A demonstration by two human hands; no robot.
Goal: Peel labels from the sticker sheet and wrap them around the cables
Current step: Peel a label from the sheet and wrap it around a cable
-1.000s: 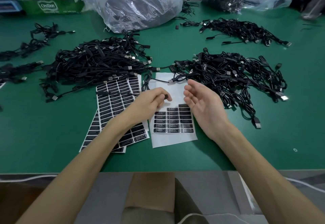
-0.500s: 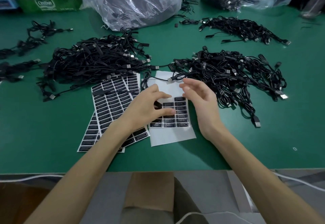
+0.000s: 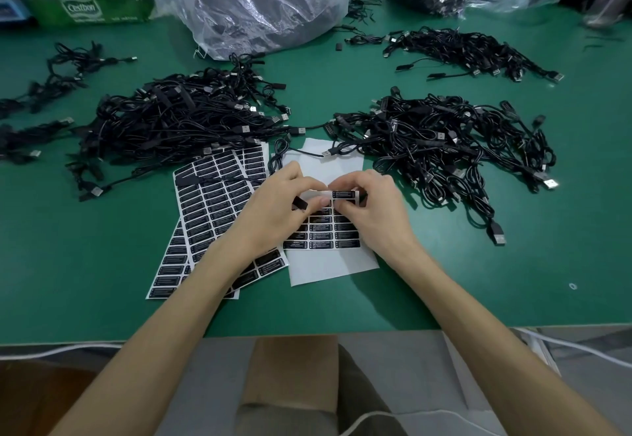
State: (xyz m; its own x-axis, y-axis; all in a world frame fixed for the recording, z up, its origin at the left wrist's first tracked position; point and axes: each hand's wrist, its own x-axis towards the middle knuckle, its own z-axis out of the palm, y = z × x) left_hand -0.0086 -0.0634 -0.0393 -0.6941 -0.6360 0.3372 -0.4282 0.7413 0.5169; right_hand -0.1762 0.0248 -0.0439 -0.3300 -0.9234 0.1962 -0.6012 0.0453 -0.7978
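Green counter (image 3: pixel 444 281), wide, carrying everything. Two big heaps of black USB cables: left cable pile (image 3: pixel 178 124) and right cable pile (image 3: pixel 444 141), with a crumpled plastic bag (image 3: pixel 263 1) behind them. Full label sheets (image 3: pixel 212 203) lie fanned under the left forearm. The part-used sticker sheet (image 3: pixel 328 264) lies flat just right of them, dead centre, a few rows of black labels left on it.

Both hands meet over that sheet's upper rows. Right hand (image 3: pixel 376 213): fingers curled inward, pinching the lifted edge of the sticker sheet where one label (image 3: pixel 343 194) stands bent up off the flat. Left hand (image 3: pixel 270 213): fingers curled, holding a small black piece (image 3: pixel 300 203). Whether it is a peeled label or a cable part I cannot tell. Its thumb tip sits just beside the lifted strip.

Key relation: the raised label sits between the two hands, long axis running left to right across the view, with the right hand on it and the left just beside it. The nearest free cable crosses the sheet's far end, its USB plug (image 3: pixel 329 153) just beyond the hands, away from the person. Judgement: peel in progress; wrapping will need a short reach forward.
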